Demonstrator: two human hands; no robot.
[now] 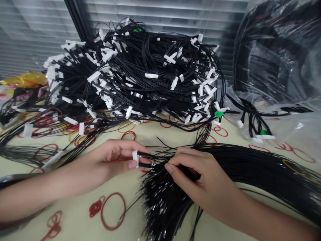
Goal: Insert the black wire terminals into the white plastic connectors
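while pinching the white connector in left hand, keep right hand pinched close behind one tip of the black wires, aimed straight.

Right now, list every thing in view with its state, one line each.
left hand: pinching the connector.
connector: white, held, black wires running from it.
right hand: fingertips pinched into the bundle's ends.
bundle: lying flat, loose metal-tipped ends fanned out.
pile: heaped and tangled, white connectors fitted.
bag: clear, holding coiled black wires.
bands: red, scattered loose.
blinds: shut.
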